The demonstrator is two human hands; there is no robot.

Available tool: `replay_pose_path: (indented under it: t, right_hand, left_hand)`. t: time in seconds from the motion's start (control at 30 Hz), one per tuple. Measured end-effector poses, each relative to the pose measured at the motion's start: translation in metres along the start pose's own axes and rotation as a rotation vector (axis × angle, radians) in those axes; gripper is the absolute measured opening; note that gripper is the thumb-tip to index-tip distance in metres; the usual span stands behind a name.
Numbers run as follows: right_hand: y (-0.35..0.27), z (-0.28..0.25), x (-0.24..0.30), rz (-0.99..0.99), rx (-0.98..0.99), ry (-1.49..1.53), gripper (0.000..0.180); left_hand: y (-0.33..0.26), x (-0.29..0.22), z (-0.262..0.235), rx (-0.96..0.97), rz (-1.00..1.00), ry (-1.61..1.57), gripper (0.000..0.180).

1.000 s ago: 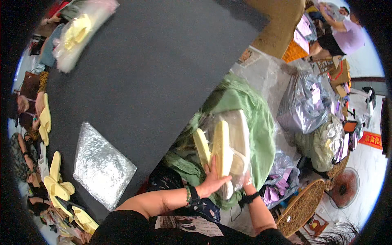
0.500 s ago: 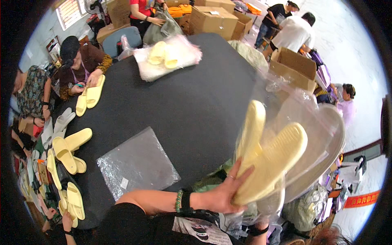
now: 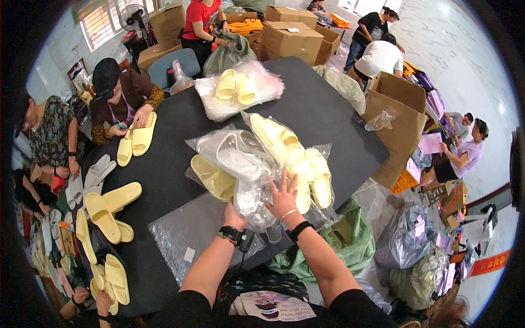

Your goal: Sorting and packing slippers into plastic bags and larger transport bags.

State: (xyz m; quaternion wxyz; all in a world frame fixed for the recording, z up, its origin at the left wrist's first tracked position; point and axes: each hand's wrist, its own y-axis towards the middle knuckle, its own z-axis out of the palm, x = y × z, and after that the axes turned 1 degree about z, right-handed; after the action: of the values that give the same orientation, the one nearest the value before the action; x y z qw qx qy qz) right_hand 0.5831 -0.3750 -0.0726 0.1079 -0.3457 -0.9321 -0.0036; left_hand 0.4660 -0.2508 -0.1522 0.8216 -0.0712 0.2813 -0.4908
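A heap of slippers in clear plastic bags lies mid-table before me. Grey slippers are on its left side, with a yellow slipper beneath them, and several yellow slippers are on the right. My right hand rests on the bags between grey and yellow, fingers spread. My left hand is at the near edge of the grey slippers; its fingers are partly hidden, so its grip is unclear. Under the heap's near side a flat clear bag with a small white label lies on the black table.
A stack of clear bags bears yellow slippers at the far side. Loose yellow slippers line the left edge, where a co-worker handles another pair. A cardboard box and green sack stand at the right.
The bagged slippers that my left hand held up at the right now lie in the table's middle, with grey ones among them. Both hands have come over the heap, and my view has shifted.
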Motion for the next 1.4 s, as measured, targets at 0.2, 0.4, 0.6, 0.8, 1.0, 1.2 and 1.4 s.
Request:
replay_pose_path:
  t: [0.2,0.4,0.6,0.8,1.0,1.2,1.4]
  right_hand:
    - [0.019,-0.007,-0.035,-0.023,0.077,0.095,0.100]
    - [-0.020,-0.034,-0.062,-0.336,-0.340,0.570,0.067]
    - [-0.132,0.043,-0.228,0.277,-0.773,0.686,0.012]
    - [-0.190,0.167,-0.336,0.519,-0.242,0.668,0.024]
    - [-0.243,0.215,-0.382,0.144,0.665,0.165,0.036]
    - [-0.357,0.199,-0.458,1.045,0.694,0.179,0.034]
    - [-0.471,0.179,-0.629,0.988,0.768,0.021,0.024]
  left_hand:
    - [0.006,0.002,0.026,-0.029,-0.051,-0.066,0.044]
    - [0.003,-0.020,-0.001,0.126,0.276,0.655,0.043]
    - [-0.079,-0.023,0.035,-0.477,0.308,0.657,0.057]
    - [-0.148,0.092,0.143,0.307,1.094,1.841,0.044]
    - [-0.128,0.242,0.166,1.056,0.390,1.782,0.027]
    - [-0.091,0.336,0.121,1.376,0.132,1.759,0.026]
    - [-0.072,0.452,0.097,1.500,0.006,1.643,0.034]
